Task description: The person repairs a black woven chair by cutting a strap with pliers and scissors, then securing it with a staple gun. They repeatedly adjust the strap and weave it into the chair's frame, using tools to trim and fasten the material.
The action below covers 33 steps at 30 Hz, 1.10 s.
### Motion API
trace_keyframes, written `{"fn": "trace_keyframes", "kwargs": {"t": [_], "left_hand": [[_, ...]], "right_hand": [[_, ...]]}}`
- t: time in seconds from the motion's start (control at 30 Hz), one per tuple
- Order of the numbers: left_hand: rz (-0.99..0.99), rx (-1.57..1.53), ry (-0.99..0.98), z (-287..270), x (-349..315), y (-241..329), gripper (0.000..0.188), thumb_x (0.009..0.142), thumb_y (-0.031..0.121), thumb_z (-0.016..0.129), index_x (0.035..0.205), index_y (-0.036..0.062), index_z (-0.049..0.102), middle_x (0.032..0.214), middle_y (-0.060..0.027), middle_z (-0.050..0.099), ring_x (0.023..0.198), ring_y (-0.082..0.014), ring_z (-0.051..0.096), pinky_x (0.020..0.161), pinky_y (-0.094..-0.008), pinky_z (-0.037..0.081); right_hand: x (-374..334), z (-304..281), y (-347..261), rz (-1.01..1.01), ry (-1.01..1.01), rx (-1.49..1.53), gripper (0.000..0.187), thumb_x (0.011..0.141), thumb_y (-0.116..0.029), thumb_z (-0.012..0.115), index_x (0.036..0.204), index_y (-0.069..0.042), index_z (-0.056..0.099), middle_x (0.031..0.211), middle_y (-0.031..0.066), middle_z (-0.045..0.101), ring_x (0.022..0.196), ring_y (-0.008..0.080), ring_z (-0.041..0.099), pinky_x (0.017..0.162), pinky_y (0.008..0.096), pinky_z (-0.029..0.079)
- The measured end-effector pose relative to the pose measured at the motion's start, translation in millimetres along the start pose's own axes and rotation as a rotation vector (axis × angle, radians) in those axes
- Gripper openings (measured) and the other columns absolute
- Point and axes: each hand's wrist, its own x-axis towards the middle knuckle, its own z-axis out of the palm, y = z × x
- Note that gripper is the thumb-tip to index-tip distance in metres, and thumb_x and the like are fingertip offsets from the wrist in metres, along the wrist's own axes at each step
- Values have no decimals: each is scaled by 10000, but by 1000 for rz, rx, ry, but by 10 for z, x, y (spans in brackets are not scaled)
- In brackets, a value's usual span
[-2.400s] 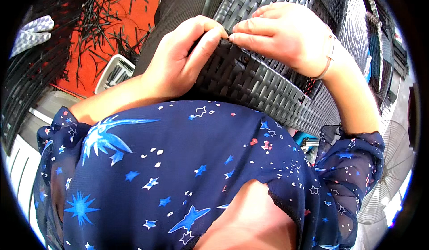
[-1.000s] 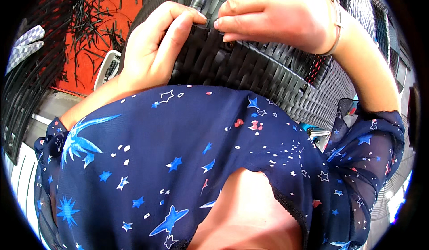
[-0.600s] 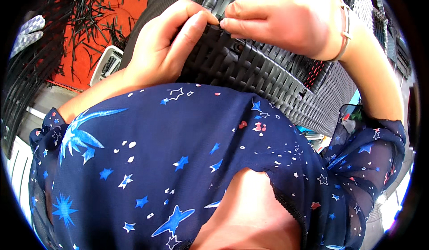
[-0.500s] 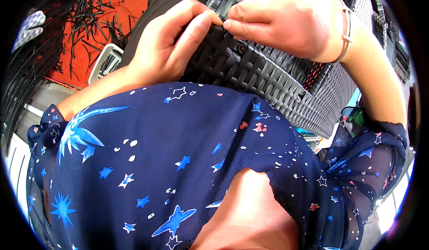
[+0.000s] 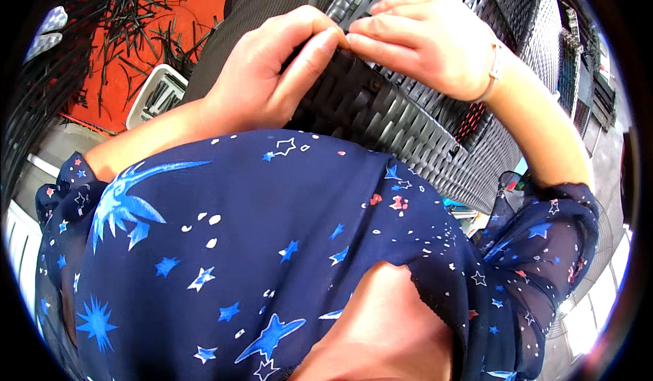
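Note:
A piece of black woven wicker (image 5: 476, 167), made of flat glossy strips, lies in front of me and rises to the right. My left hand (image 5: 272, 68) is closed at its near left edge, thumb and forefinger pinched together. What sits in that pinch is too small to make out. From the right, my right hand (image 5: 435, 47) reaches over the weave, its fingers held together and their tips meeting the left fingertips. Its thumb is mostly hidden, and I cannot tell what lies under those fingers.
Loose black strips (image 5: 146, 7) litter a red mat (image 5: 102, 119) at the far left. A white plastic basket (image 5: 138, 102) holding strips stands beside my left forearm. Dark strands (image 5: 41, 116) hang along the left rim, near a checkered blue-and-white item (image 5: 46, 34). More woven pieces (image 5: 581, 81) stand at right.
My right hand has shifted slightly left and down, its fingers straighter and flatter. The left hand has moved a little right and down, still pinched. More of the weave shows beyond the hands.

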Motion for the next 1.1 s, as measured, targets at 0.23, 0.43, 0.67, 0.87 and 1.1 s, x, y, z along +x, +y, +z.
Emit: {"fn": "trace_keyframes", "kwargs": {"t": [0.23,0.43,0.67,0.87,1.1], "left_hand": [[26,6,20,-5,14,31,134,1020,128,550,1019,23,633,897,-122,656,820,-285,656,740,-348,510],[-74,-75,-24,-29,-8,50,167,1044,137,528,1031,9,634,895,-94,649,814,-189,634,753,-298,502],[-83,-3,-53,-79,-4,49,188,1056,133,508,1060,1,643,953,-91,664,881,-157,645,821,-276,504],[-138,-104,-91,-123,55,77,202,1063,87,473,1141,-17,628,1073,-87,675,979,-136,626,890,-279,492],[343,518,-232,-472,280,183,175,937,86,635,1050,14,748,1060,-120,734,1103,-296,654,1025,-419,432]], "right_hand": [[-78,-88,-127,104,65,103,365,789,-176,775,1120,-47,694,1039,86,719,909,275,714,863,406,590],[-11,-141,-63,4,66,36,299,828,-177,719,1090,-32,696,1036,101,710,888,295,698,824,398,584],[-5,-51,-146,83,58,59,259,858,-131,688,1092,-22,681,1007,106,698,881,286,695,741,364,575],[-157,139,-281,351,143,147,198,909,-136,655,1063,-11,664,928,108,650,818,289,669,706,376,561],[-272,453,-877,778,499,442,345,936,-150,661,1252,-14,640,1126,177,689,1007,355,676,863,387,548]]}}
